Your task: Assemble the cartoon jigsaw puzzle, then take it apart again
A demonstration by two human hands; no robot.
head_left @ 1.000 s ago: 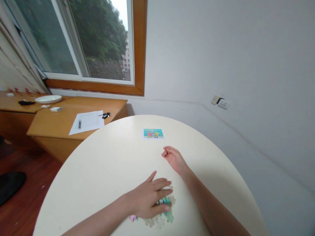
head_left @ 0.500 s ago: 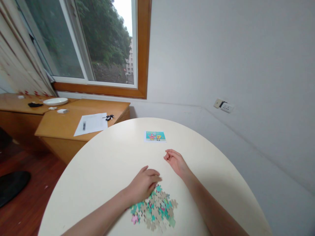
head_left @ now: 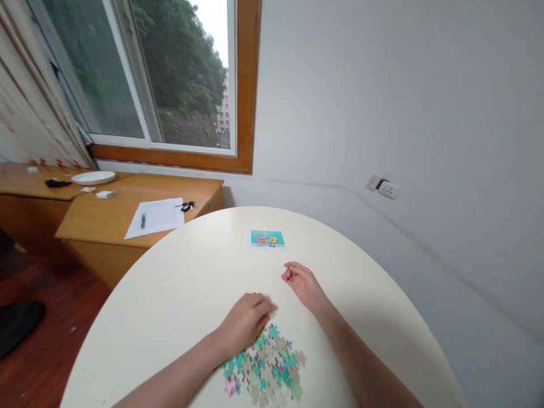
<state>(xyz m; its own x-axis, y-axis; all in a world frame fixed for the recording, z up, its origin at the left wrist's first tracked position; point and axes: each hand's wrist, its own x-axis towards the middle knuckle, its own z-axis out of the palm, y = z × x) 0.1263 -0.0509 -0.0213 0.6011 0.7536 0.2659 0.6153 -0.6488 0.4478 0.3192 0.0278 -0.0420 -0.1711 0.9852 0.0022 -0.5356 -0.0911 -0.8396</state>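
A heap of loose jigsaw pieces (head_left: pixel 267 365), teal, pink and beige, lies on the round cream table (head_left: pixel 178 294) close to me. My left hand (head_left: pixel 246 324) rests on the far edge of the heap with its fingers curled down onto the pieces; what they hold, if anything, is hidden. My right hand (head_left: pixel 302 283) lies on the bare tabletop beyond the heap, fingers loosely curled, nothing visible in it. A small cartoon reference picture (head_left: pixel 267 239) lies farther away on the table.
A wooden desk (head_left: pixel 106 221) stands left of the table, bearing a sheet of paper (head_left: pixel 155 216), keys (head_left: pixel 187 206) and a white plate (head_left: pixel 93 177). A window is above it. A wall socket (head_left: pixel 383 186) is on the right wall. Dark floor lies to the left.
My left hand has drawn back from flat over the heap and curled at its far edge, uncovering the pieces. The right hand has barely moved. The view has shifted slightly.
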